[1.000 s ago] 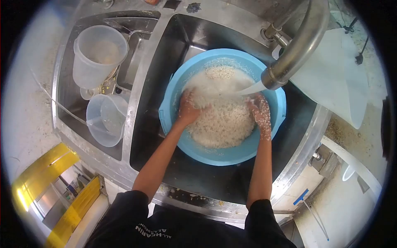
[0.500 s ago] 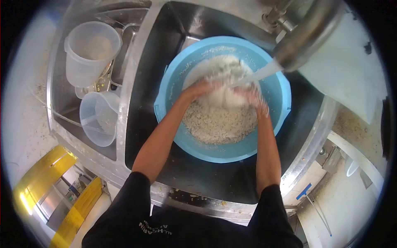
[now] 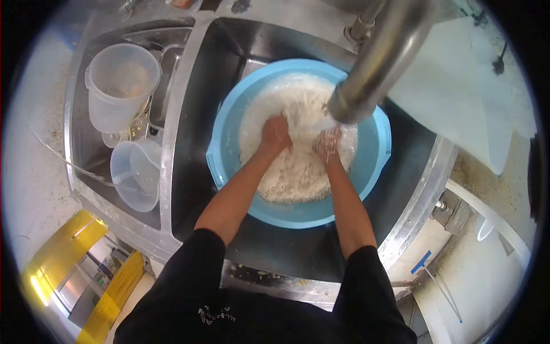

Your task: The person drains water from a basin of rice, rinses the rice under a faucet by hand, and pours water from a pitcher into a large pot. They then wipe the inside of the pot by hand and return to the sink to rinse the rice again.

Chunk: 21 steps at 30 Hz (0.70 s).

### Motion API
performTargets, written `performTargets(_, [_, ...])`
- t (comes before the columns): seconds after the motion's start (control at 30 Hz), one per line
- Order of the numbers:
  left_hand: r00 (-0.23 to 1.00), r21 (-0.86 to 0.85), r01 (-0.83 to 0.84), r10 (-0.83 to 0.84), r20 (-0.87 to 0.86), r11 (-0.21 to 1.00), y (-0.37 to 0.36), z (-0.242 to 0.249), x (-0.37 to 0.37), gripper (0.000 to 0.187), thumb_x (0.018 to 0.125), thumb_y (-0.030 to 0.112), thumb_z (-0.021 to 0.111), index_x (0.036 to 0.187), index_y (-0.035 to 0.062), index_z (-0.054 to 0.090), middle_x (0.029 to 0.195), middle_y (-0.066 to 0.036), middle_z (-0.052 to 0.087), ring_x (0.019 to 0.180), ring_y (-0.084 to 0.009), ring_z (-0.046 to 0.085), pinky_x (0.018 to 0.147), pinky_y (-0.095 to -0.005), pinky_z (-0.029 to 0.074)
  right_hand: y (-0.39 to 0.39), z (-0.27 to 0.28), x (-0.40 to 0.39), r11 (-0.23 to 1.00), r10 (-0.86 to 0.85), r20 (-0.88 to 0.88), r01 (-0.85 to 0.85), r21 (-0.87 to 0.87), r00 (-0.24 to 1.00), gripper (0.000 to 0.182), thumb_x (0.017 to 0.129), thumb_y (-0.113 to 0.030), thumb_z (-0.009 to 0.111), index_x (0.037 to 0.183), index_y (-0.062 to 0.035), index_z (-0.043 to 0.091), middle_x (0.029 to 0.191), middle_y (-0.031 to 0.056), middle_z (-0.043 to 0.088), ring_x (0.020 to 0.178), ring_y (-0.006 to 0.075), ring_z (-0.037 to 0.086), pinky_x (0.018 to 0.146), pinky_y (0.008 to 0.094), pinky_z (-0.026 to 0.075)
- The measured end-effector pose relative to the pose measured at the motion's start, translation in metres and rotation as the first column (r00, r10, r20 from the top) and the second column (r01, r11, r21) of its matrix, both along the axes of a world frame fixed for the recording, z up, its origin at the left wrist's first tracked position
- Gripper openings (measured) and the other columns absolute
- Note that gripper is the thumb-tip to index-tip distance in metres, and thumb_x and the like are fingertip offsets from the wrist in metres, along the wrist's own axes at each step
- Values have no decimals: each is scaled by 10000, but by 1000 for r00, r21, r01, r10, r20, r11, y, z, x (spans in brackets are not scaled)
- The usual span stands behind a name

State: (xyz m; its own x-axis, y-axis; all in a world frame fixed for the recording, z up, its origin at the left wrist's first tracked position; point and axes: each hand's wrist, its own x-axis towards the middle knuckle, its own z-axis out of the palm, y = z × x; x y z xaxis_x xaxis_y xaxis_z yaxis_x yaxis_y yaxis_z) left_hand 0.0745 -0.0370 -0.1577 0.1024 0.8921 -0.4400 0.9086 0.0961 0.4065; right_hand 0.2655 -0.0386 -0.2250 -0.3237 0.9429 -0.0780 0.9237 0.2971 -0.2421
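Observation:
A light-blue basin (image 3: 299, 223) stands in the sink, holding rice (image 3: 292, 183) in cloudy white water. My left hand (image 3: 277, 135) is dipped into the rice and water left of the middle, its fingers hidden below the surface. To the right, my right hand (image 3: 328, 143) is also in the rice, with white grains stuck to its back; its fingers are blurred and partly covered. The metal faucet (image 3: 378, 63) reaches over the basin, and water runs from it close to my right hand.
Left of the divider, a second sink compartment holds a translucent bucket (image 3: 117, 106) and a translucent jug (image 3: 136, 180). A pale translucent sheet (image 3: 458, 86) lies on the right. A blue-headed squeegee (image 3: 422, 262) is at the lower right, and yellow strips (image 3: 63, 241) are at the lower left.
My hands have pulled slightly apart and sunk lower into the rice. The water looks cloudier and spreads over more of the grains. The view has shifted a little.

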Motion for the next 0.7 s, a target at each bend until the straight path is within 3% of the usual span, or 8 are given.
performTargets(0.07, [994, -130, -97, 104, 44, 987, -8, -12, 9, 578, 787, 203, 603, 1329, 28, 501, 1121, -276, 623, 1028, -396, 623, 918, -383, 499, -23, -57, 7, 868, -82, -94, 117, 483, 992, 736, 824, -215, 624, 1444, 9, 295, 1160, 272, 586, 1173, 414, 495, 863, 533, 485])
performTargets(0.13, [706, -191, -674, 698, 117, 714, 11, -38, 18, 556, 812, 278, 629, 1296, 26, 522, 1171, -282, 592, 1090, -371, 594, 952, -397, 472, -3, -62, 8, 990, -7, 280, 46, -134, 960, 636, 852, -250, 551, 1412, -7, 373, 1282, 265, 507, 1189, 429, 488, 962, 526, 411])
performTargets(0.2, [903, -217, -388, 417, 107, 896, -11, -29, -6, 612, 868, 327, 598, 1384, 48, 424, 1270, -289, 525, 1213, -384, 506, 1024, -423, 414, -31, -23, 5, 895, 248, 527, 16, -445, 813, 589, 884, -286, 510, 1406, -33, 407, 1383, 255, 444, 1238, 450, 455, 1050, 530, 350])
performTargets(0.27, [988, -63, -81, 88, 126, 995, -56, -32, -31, 630, 889, 309, 566, 1435, 79, 352, 1342, -282, 461, 1263, -407, 442, 1051, -478, 361, -60, 25, 38, 804, 416, 492, -562, 193, 765, 687, 857, -366, 586, 1436, -70, 364, 1401, 268, 424, 1278, 465, 420, 1074, 545, 336])
performTargets(0.37, [965, 70, 254, -258, 47, 965, -92, 26, -49, 621, 895, 250, 545, 1452, 79, 328, 1383, -265, 426, 1187, -430, 497, 1001, -565, 355, -45, 188, 7, 830, 215, 260, -36, -557, 941, 858, 805, -378, 681, 1456, 5, 274, 1444, 285, 352, 1354, 469, 316, 1054, 626, 322])
performTargets(0.47, [915, -50, 342, -344, -211, 938, -86, 62, -26, 586, 862, 227, 581, 1394, 53, 407, 1320, -281, 476, 1183, -434, 496, 981, -598, 341, -58, 128, 13, 850, 18, 108, 41, -526, 994, 951, 723, -371, 749, 1477, -63, 256, 1460, 288, 314, 1355, 527, 242, 1059, 650, 275])
performTargets(0.6, [999, -145, -29, 26, -22, 989, -58, 22, 10, 329, 768, 138, 637, 1086, 54, 643, 1097, -234, 630, 1076, -389, 584, 948, -510, 414, -55, -12, 1, 803, -488, -371, 239, -546, 790, 965, 716, -370, 787, 1467, -26, 286, 1426, 312, 355, 1377, 438, 264, 1117, 547, 259])
performTargets(0.7, [820, 28, -556, 543, 181, 830, -60, -70, 35, 265, 756, 135, 646, 999, 34, 671, 1035, -217, 657, 1004, -378, 618, 903, -495, 436, -30, 36, -28, 711, -527, -47, 409, -573, 849, 867, 762, -272, 732, 1458, -12, 285, 1470, 280, 309, 1409, 375, 238, 1141, 457, 239])
